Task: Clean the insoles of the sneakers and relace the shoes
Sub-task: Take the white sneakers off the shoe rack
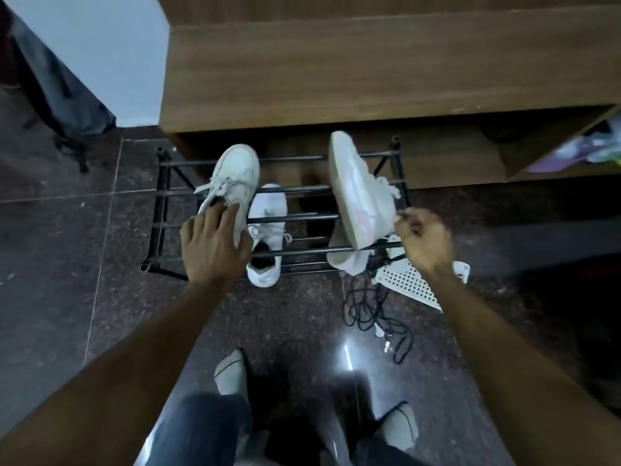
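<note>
Sneakers are only now being lifted off the rack [161,210]: left hand [215,243] is gripping the left sneaker [232,178] by its collar, right hand [425,238] is pinching the tilted right sneaker [358,193]. Laces are looking still threaded; insole cleaning and relacing are remaining.

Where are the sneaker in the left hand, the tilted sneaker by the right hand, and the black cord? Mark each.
left-hand sneaker [237,169]: head view, on its toe cap.
tilted sneaker [358,193]: head view, on its side panel.
black cord [364,306]: head view, on the tangle on the floor.
</note>
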Demonstrator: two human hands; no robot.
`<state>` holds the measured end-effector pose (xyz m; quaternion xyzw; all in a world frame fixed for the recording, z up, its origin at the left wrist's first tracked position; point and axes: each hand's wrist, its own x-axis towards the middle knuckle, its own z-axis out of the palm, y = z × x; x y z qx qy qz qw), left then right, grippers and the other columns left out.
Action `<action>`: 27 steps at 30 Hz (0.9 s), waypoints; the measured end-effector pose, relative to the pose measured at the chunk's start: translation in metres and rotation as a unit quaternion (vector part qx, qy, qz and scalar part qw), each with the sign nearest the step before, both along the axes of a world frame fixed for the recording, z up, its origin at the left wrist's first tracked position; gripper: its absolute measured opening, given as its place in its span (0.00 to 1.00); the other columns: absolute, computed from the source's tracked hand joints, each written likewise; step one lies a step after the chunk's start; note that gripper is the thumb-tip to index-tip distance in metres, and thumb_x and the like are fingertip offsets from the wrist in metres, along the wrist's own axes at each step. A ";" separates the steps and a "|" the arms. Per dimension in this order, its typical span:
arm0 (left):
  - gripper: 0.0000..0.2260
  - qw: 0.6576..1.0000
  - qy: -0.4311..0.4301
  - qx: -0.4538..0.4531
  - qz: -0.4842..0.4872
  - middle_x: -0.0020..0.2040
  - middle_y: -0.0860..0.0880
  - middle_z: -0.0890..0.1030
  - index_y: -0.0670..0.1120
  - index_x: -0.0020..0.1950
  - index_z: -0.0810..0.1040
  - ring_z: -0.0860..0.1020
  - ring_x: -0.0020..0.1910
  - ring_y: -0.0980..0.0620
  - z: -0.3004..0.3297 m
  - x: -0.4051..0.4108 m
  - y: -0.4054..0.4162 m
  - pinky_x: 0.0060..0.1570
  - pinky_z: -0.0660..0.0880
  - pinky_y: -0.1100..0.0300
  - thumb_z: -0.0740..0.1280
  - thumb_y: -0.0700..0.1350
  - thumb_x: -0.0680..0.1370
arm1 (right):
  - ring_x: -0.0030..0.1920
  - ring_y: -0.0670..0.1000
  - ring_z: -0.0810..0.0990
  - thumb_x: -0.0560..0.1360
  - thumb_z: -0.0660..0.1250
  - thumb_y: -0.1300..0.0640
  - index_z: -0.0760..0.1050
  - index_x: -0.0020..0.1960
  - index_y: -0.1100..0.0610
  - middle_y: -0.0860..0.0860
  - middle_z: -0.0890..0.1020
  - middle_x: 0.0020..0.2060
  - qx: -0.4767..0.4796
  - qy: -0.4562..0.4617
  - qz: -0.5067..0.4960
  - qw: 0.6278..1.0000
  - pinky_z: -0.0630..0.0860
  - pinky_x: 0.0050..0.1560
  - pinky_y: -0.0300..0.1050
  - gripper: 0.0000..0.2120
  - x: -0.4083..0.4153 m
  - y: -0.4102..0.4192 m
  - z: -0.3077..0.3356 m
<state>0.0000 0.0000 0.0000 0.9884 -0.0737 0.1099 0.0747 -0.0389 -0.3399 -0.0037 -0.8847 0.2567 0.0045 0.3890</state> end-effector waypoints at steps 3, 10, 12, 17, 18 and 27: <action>0.19 0.999 -0.033 -0.018 0.006 0.55 0.44 0.81 0.47 0.64 0.75 0.78 0.53 0.41 -0.030 0.009 0.009 0.55 0.66 0.47 0.62 0.51 0.75 | 0.49 0.56 0.79 0.75 0.64 0.41 0.79 0.51 0.52 0.53 0.81 0.47 -0.031 -0.034 -0.041 0.998 0.74 0.50 0.48 0.16 0.014 0.003 -0.021; 0.10 0.961 -0.270 -0.058 -0.017 0.44 0.48 0.83 0.46 0.54 0.80 0.77 0.42 0.45 -0.082 0.034 0.019 0.50 0.63 0.52 0.66 0.47 0.75 | 0.38 0.58 0.78 0.73 0.64 0.45 0.75 0.40 0.58 0.53 0.79 0.34 -0.138 -0.180 -0.064 0.972 0.72 0.40 0.48 0.16 0.044 -0.002 -0.062; 0.09 0.944 -0.324 -0.062 -0.028 0.42 0.48 0.82 0.46 0.51 0.80 0.76 0.41 0.45 -0.091 0.040 0.017 0.49 0.62 0.53 0.66 0.47 0.75 | 0.38 0.59 0.77 0.72 0.64 0.46 0.75 0.39 0.59 0.54 0.77 0.33 -0.179 -0.208 -0.050 0.960 0.71 0.39 0.48 0.15 0.052 -0.004 -0.070; 0.13 0.952 -0.301 -0.057 -0.016 0.43 0.46 0.81 0.46 0.54 0.77 0.77 0.44 0.43 -0.090 0.041 0.015 0.54 0.64 0.51 0.63 0.51 0.75 | 0.43 0.54 0.76 0.70 0.64 0.40 0.76 0.45 0.54 0.50 0.79 0.39 -0.127 -0.213 -0.084 0.965 0.72 0.46 0.46 0.17 0.052 -0.007 -0.077; 0.15 0.962 -0.266 -0.060 -0.009 0.45 0.45 0.81 0.45 0.56 0.76 0.77 0.46 0.41 -0.085 0.036 0.015 0.54 0.66 0.49 0.62 0.52 0.75 | 0.43 0.52 0.76 0.70 0.65 0.39 0.76 0.46 0.53 0.49 0.80 0.41 -0.083 -0.198 -0.085 0.973 0.72 0.45 0.45 0.17 0.049 -0.005 -0.078; 0.14 0.998 -0.015 -0.002 -0.066 0.52 0.41 0.80 0.44 0.52 0.76 0.78 0.49 0.38 -0.042 0.033 0.024 0.41 0.72 0.52 0.65 0.53 0.75 | 0.41 0.51 0.81 0.72 0.75 0.52 0.78 0.45 0.61 0.56 0.83 0.45 0.193 -0.150 -0.041 0.969 0.75 0.38 0.42 0.13 0.013 0.030 -0.065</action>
